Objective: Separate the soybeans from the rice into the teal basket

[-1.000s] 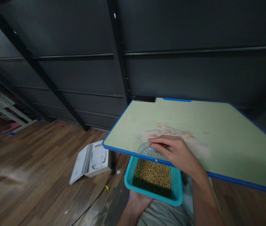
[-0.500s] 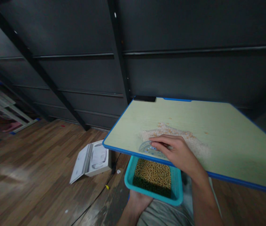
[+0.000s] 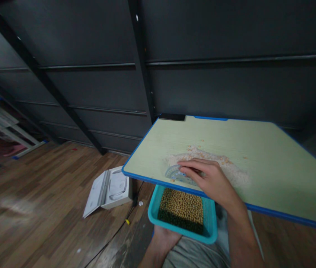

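Note:
My right hand (image 3: 209, 178) presses a clear plastic protractor (image 3: 174, 173) flat on the pale green table (image 3: 272, 163), close to its near blue edge. The fingertips rest on the protractor at the front of a spread pile of white grains mixed with yellow beans (image 3: 230, 167). Just under the table edge sits a teal basket (image 3: 210, 230) holding yellow beans (image 3: 182, 206). My left hand (image 3: 163, 238) is beneath the basket, bearing it from below and mostly hidden by it.
A black phone (image 3: 171, 117) lies at the table's far left corner. An open white box (image 3: 109, 190) sits on the wooden floor to the left. Dark metal panels and slanted struts rise behind the table. Shelving stands at the far left.
My right hand and the protractor have slid a little away from the table edge, back toward the pile. The single bean seen at the edge a second ago is gone.

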`<state>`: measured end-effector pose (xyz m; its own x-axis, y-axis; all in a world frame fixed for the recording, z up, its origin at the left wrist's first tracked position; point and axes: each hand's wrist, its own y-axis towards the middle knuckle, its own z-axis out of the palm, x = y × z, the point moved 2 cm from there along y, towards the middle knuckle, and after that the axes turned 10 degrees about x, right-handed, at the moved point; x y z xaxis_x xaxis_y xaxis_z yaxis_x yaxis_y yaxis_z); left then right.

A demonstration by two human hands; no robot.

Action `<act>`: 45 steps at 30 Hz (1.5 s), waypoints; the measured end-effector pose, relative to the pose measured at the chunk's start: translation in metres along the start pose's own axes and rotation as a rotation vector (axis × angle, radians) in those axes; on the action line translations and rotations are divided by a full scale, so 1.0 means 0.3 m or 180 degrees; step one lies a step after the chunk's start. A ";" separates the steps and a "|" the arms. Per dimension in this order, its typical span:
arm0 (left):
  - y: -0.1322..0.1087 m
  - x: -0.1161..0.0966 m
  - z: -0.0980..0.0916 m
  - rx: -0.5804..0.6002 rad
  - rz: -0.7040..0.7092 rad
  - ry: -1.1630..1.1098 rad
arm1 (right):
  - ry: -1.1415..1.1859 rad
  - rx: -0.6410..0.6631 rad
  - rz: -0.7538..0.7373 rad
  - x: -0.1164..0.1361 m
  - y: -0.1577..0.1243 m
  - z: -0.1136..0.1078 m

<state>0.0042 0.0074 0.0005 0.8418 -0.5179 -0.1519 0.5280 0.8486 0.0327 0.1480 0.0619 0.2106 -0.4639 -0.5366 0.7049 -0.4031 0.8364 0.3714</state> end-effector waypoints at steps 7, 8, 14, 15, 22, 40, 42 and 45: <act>0.012 0.000 0.080 0.0008 -0.0069 0.0006 | 0.0059 0.0165 -0.0042 0.016 -0.004 0.001; 0.013 0.000 0.085 0.0006 -0.0064 -0.0007 | 0.0059 0.0171 -0.0038 0.016 -0.004 0.001; 0.001 0.000 0.035 -0.0115 -0.0034 -0.0114 | -0.0157 0.0002 0.0068 -0.008 0.001 0.000; -0.002 0.000 0.023 -0.0152 -0.0036 -0.0117 | -0.0224 -0.0071 0.0088 -0.014 0.001 -0.002; -0.009 -0.003 0.000 -0.0264 -0.0072 -0.0100 | -0.0656 -0.0519 0.0182 -0.026 -0.006 -0.040; -0.013 0.000 0.008 -0.0297 -0.0028 0.0006 | -0.0430 -0.0564 0.0196 -0.028 -0.012 -0.066; -0.010 0.000 0.020 -0.0276 -0.0035 0.0012 | -0.0394 -0.0524 0.0167 -0.024 -0.012 -0.066; -0.008 -0.001 0.030 -0.0219 -0.0054 -0.0004 | -0.0350 -0.0437 0.0145 -0.023 -0.013 -0.064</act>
<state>0.0037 0.0045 0.0094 0.8330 -0.5324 -0.1507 0.5333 0.8451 -0.0377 0.1678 0.0646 0.2160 -0.5658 -0.5005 0.6552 -0.2716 0.8635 0.4250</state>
